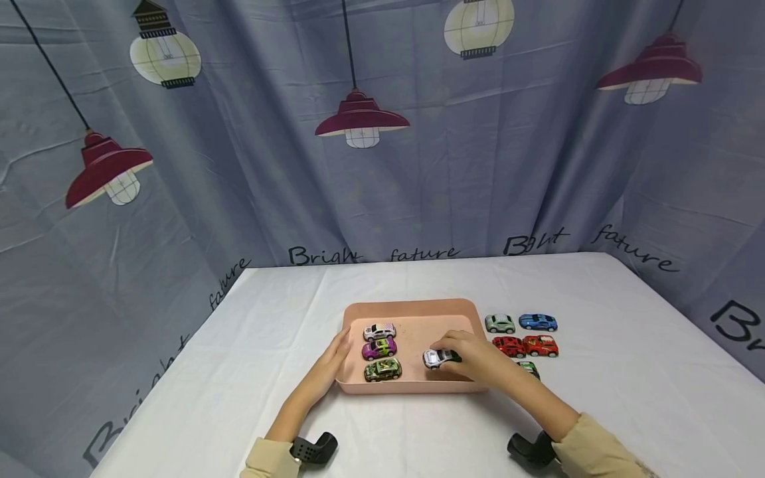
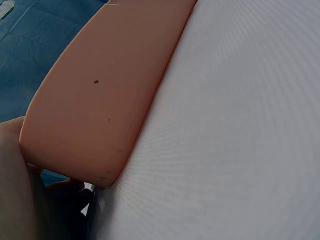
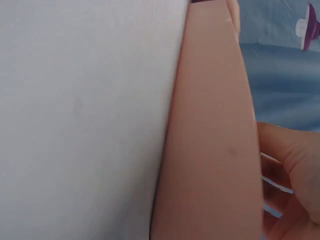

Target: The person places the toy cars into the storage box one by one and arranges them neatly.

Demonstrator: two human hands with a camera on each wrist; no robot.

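My right hand pinches a silver toy car low inside the right half of a pink tray. Whether the car touches the tray floor, I cannot tell. At the tray's left wall my left hand grips the rim, its thumb at the top edge and its fingers along the outside. Inside on the left stand a white toy car, a purple one and a green patterned one. Both wrist views show mainly the tray's front wall, which hides the cars.
Right of the tray stand a pale green toy car, a blue one, two red ones and a green one partly behind the right forearm. A white cloth covers the table. Behind it hangs a grey-blue curtain.
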